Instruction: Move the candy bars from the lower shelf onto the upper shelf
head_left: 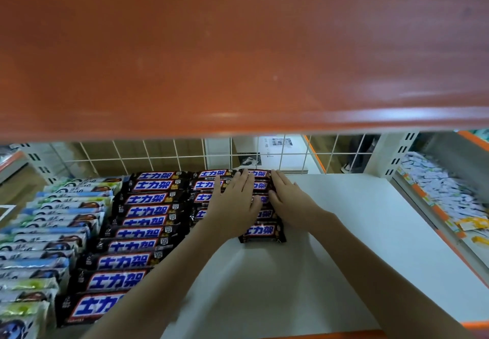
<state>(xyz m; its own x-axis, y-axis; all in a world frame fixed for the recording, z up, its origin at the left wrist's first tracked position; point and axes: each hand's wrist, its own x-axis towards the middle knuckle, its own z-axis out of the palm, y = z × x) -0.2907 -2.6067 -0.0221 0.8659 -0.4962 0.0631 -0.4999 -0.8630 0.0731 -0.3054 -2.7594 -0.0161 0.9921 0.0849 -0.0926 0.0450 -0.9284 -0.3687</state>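
Two hands are seen, the left hand [234, 201] and the right hand [287, 201]. Three columns of dark candy bars [137, 233] are counted: ten bars left of the hands, roughly five partly hidden under the left hand, about six between the hands. One column of pale packets [53, 227] is stacked farther left, uncountable.

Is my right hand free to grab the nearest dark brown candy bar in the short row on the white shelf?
Probably yes. The right hand rests flat beside that row, and the nearest dark brown candy bar lies uncovered just below the left hand, with bare white shelf alongside.
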